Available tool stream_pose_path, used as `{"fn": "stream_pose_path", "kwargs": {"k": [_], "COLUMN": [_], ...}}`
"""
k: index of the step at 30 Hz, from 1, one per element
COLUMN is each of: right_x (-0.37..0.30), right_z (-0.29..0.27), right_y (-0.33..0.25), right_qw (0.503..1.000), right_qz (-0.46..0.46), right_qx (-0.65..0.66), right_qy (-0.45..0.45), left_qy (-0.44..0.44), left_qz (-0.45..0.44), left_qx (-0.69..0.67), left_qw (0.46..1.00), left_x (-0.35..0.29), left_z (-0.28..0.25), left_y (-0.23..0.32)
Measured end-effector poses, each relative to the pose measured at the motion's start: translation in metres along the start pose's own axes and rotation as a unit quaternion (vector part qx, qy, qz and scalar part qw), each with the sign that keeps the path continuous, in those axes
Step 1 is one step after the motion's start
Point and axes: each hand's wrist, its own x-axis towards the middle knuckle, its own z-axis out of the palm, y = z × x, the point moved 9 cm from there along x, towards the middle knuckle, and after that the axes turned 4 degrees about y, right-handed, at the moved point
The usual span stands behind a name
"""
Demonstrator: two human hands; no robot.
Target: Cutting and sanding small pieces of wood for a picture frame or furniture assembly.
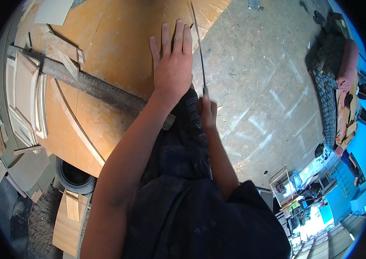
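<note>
My left hand (172, 69) is open, lying flat with fingers stretched out on an orange-brown wooden sheet (127, 47), close to its right edge. Just right of those fingers runs a long thin saw blade (200, 52), seen nearly edge-on. My right hand (208, 113) is closed round the saw's handle (205, 93), partly in shadow, with the blade pointing away from me. The blade's far end reaches the top of the view. A dark long bar (101, 88) lies across the sheet and passes under my left forearm.
Cut wood pieces (64, 47) and a stack of pale panels (25, 95) lie at the left. A curved wooden strip (77, 123) rests nearer me. Below is a black tyre (75, 177). Concrete floor (260, 77) spreads right, toward a cloth-covered heap (334, 82).
</note>
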Motion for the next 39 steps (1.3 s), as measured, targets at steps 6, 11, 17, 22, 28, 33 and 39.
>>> {"fn": "stream_pose_path", "kwargs": {"k": [6, 11, 17, 22, 28, 33, 39], "right_x": [0.005, 0.069, -0.023, 0.001, 0.06, -0.034, 0.021], "right_z": [0.015, 0.049, -0.011, 0.002, 0.041, -0.02, 0.014], "right_y": [-0.029, -0.115, 0.011, -0.036, -0.101, 0.014, -0.047], "right_qw": [1.0, 0.999, 0.999, 0.997, 0.995, 0.999, 0.999], "right_qz": [0.011, -0.052, 0.009, -0.037, -0.085, -0.002, -0.013], "right_qx": [-0.005, 0.001, -0.036, -0.068, -0.049, -0.048, -0.034], "right_qy": [0.021, -0.01, 0.006, 0.023, -0.003, 0.005, 0.002], "left_qy": [-0.007, 0.002, -0.013, -0.015, -0.005, -0.009, -0.003], "left_qz": [-0.002, -0.008, 0.001, -0.001, -0.005, -0.003, 0.003], "left_qx": [0.018, 0.004, 0.016, 0.037, 0.018, 0.035, -0.001], "left_qw": [1.0, 1.0, 1.0, 0.999, 1.0, 0.999, 1.0], "left_x": [0.0, 0.001, -0.003, -0.003, -0.004, -0.001, 0.001], "left_z": [0.001, -0.005, 0.002, -0.002, -0.001, 0.001, 0.0], "left_y": [-0.004, -0.006, -0.003, -0.005, -0.008, -0.005, -0.006]}}
